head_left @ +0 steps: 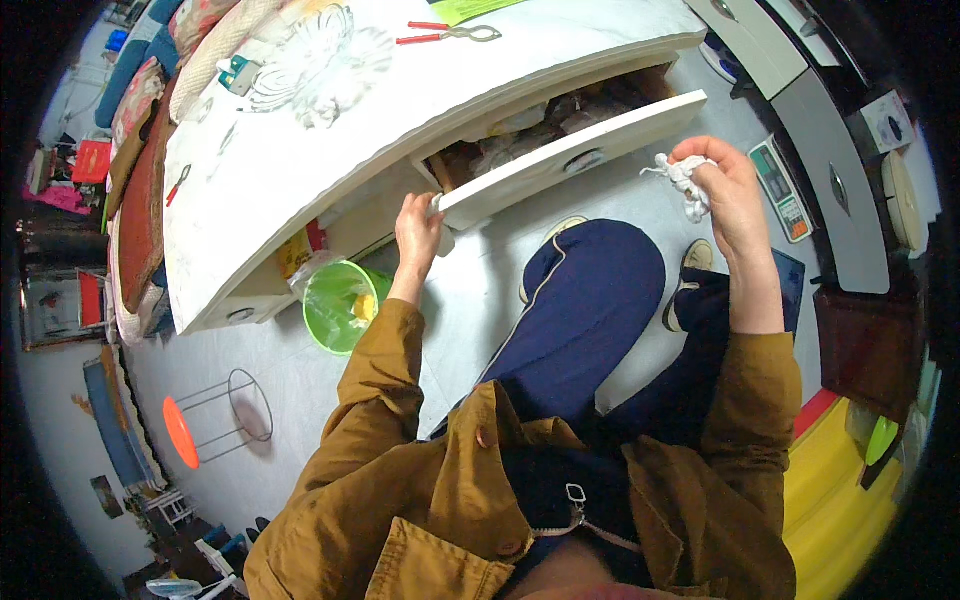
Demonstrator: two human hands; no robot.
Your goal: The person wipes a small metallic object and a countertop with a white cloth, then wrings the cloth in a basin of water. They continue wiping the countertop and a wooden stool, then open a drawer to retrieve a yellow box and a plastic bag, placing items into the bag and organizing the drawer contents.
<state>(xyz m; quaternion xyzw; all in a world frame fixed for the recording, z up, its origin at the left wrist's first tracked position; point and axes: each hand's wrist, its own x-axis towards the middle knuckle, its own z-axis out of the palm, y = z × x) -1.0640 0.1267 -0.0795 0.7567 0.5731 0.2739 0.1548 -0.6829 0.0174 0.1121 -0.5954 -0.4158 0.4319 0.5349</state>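
My left hand grips the left end of the front panel of a white drawer, which stands pulled out from under a white table. Clear plastic bags fill the drawer. My right hand is raised to the right of the drawer and holds a small white crumpled piece between its fingers. My legs in dark blue trousers are below the drawer.
On the table lie a white lacy item, red-handled pliers and a small red tool. A green bin with a plastic liner stands under the table. An orange-topped wire stool lies on the floor at left. A scale lies at right.
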